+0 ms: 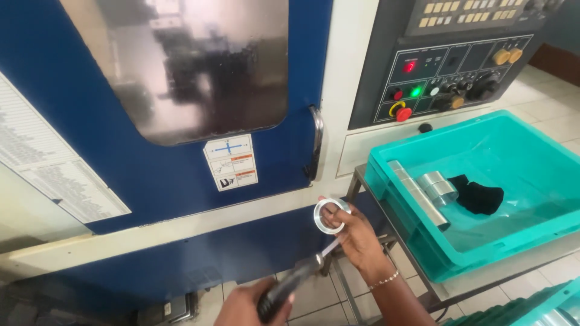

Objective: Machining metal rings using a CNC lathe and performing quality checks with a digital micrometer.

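A metal ring (330,215) is pinched in the right hand (356,238) left of the teal bin (547,208) (two finished pieces inside); a deburring tool (296,284), clasped by the left hand (251,305), is applied, work unfinished

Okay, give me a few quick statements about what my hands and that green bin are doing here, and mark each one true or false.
1. The right hand holds a metal ring. True.
2. The left hand is empty. False: it grips a dark-handled tool.
3. The teal bin holds metal cylinders and a black cloth. True.
4. The bin sits on the floor. False: it rests on a metal stand.
5. The blue machine door has a window. True.
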